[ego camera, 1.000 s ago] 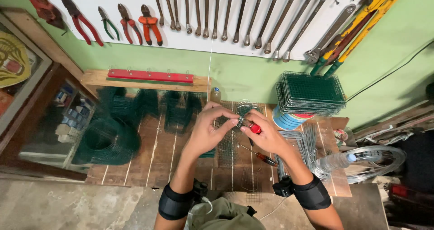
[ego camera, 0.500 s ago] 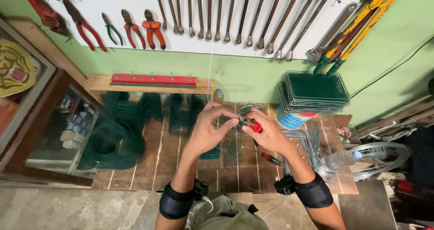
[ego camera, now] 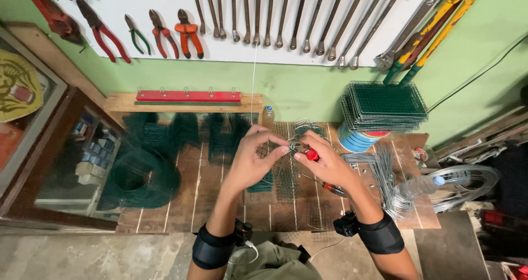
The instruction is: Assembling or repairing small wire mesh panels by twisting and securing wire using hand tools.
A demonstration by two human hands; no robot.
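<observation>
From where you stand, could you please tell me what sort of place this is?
Likely a small wire-working workshop: wrenches and pliers hang on the wall, and mesh panels are stacked on the wooden bench.

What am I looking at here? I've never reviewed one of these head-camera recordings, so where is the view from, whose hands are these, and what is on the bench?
There is no machine: a person works with two bare hands, and the single camera sits on their head, looking down over a wooden workbench. The dark bands on both wrists are worn straps.

The left hand and right hand meet above the bench. The right hand grips a small red-handled tool; the left pinches thin wire mesh at the tool's tip. What kind of tool it is cannot be told.

On the bench lie a roll of green wire mesh, a stack of green mesh panels on a round tin, bundles of bare wire and a clear plastic bottle. Pliers and wrenches hang on the wall board above.
</observation>
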